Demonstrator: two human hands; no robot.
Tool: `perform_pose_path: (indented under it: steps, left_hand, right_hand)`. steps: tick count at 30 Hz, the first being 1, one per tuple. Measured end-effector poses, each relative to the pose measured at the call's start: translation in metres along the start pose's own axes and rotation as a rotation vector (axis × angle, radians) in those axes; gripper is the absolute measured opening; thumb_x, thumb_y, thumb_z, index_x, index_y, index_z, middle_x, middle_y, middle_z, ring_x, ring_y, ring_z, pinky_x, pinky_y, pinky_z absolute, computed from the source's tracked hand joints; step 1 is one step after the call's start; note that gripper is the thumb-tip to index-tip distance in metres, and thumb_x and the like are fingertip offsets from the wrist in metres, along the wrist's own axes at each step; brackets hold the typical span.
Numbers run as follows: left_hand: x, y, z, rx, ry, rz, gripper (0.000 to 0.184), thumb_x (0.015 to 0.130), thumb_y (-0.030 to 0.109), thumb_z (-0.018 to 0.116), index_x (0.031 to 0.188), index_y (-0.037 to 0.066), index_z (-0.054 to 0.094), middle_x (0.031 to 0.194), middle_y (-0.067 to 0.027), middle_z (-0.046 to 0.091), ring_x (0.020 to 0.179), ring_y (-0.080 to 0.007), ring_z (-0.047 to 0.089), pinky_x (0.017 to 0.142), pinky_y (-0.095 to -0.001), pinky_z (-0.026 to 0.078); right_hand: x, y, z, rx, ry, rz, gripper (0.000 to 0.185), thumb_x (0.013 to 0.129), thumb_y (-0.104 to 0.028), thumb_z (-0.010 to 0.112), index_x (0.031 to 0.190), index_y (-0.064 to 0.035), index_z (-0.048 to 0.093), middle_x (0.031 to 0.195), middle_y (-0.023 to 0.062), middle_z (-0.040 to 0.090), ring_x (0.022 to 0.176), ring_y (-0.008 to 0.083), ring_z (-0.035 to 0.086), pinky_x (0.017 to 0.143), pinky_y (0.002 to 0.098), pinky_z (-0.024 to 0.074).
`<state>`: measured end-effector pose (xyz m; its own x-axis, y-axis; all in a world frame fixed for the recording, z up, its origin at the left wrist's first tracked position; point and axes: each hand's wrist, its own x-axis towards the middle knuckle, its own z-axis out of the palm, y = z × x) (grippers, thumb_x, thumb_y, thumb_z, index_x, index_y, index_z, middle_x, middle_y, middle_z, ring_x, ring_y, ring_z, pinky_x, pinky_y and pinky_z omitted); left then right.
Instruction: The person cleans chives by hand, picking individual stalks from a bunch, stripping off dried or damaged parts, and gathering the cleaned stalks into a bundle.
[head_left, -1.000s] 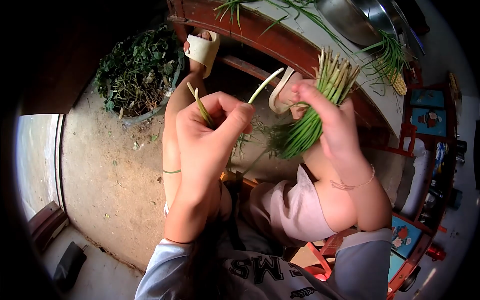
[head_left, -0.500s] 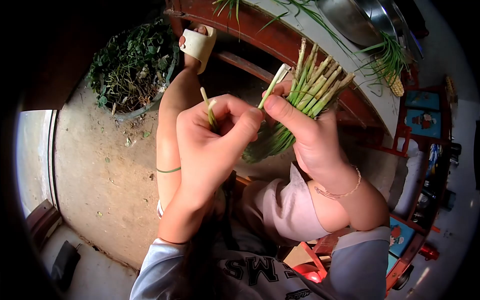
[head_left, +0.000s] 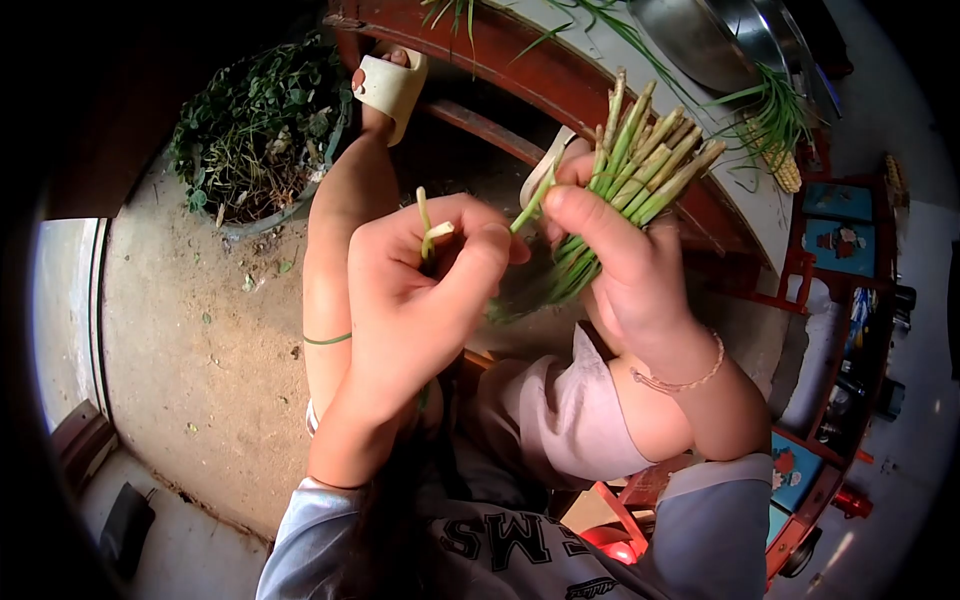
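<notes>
Right hand (head_left: 630, 250) has moved in toward the left hand (head_left: 415, 290) since one second ago; the two now stand just beside each other. Right fingers are closed around a bunch of green stalks (head_left: 645, 165). Left thumb and forefinger pinch a single stalk (head_left: 532, 205), its tip reaching the right thumb; pressure there cannot be told. Short stalks (head_left: 425, 212) stick out of the curled left fingers. Seen from above, the bunch's ends overlap the edge of the red-sided table (head_left: 520, 70). Widest room for moving lies over the floor (head_left: 200, 330), left of the left hand.
</notes>
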<state>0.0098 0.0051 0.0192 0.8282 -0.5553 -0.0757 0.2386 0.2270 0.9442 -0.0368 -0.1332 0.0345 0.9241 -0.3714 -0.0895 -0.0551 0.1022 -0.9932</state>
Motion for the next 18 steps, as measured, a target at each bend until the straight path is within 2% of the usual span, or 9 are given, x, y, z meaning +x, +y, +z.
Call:
perform_pose_path:
  steps: [8,10,12,16,18]
  left_hand:
    - [0.001,0.000,0.000,-0.042,0.009,0.039,0.018,0.080,0.002,0.045,0.064,-0.001,0.053,0.058,0.0006,0.051,0.050,-0.0018,0.041,0.045,-0.0156,0.031]
    - [0.002,0.001,0.000,-0.037,-0.003,0.041,0.019,0.081,0.002,0.043,0.065,-0.001,0.053,0.059,0.0005,0.050,0.050,-0.0021,0.040,0.045,-0.0158,0.031]
    - [0.002,0.003,0.001,-0.123,-0.005,0.000,0.020,0.082,0.004,0.041,0.067,-0.001,0.053,0.060,0.0006,0.049,0.051,-0.0025,0.039,0.046,-0.0155,0.031]
    - [0.004,0.000,0.001,-0.161,0.001,-0.031,0.021,0.084,0.007,0.039,0.070,-0.001,0.052,0.060,0.0010,0.047,0.052,-0.0029,0.039,0.047,-0.0153,0.030]
    - [0.004,0.000,0.000,-0.165,-0.015,-0.065,0.021,0.085,0.009,0.038,0.071,0.000,0.052,0.059,0.0014,0.046,0.053,-0.0030,0.038,0.048,-0.0153,0.030]
  right_hand:
    - [0.013,-0.007,-0.013,0.094,0.213,-0.023,0.006,0.071,-0.007,0.057,0.072,-0.0012,0.056,0.067,0.0020,0.053,0.061,0.0090,0.048,0.058,0.0239,0.0394]
    - [0.014,-0.009,-0.017,0.100,0.321,0.060,0.005,0.071,-0.007,0.057,0.072,-0.0021,0.055,0.066,0.0021,0.053,0.061,0.0092,0.048,0.058,0.0238,0.0395]
    - [0.016,-0.006,-0.021,0.068,0.284,0.017,0.009,0.072,-0.010,0.060,0.073,-0.0027,0.056,0.067,0.0019,0.054,0.063,0.0092,0.049,0.058,0.0235,0.0396]
    - [0.012,-0.007,-0.018,0.070,0.201,0.081,0.015,0.074,-0.017,0.062,0.077,-0.0030,0.059,0.070,0.0014,0.056,0.063,0.0089,0.049,0.058,0.0223,0.0398]
    - [0.011,-0.010,-0.015,0.056,0.025,0.062,0.015,0.074,-0.014,0.062,0.082,-0.0019,0.059,0.073,0.0017,0.057,0.063,0.0082,0.049,0.058,0.0216,0.0396]
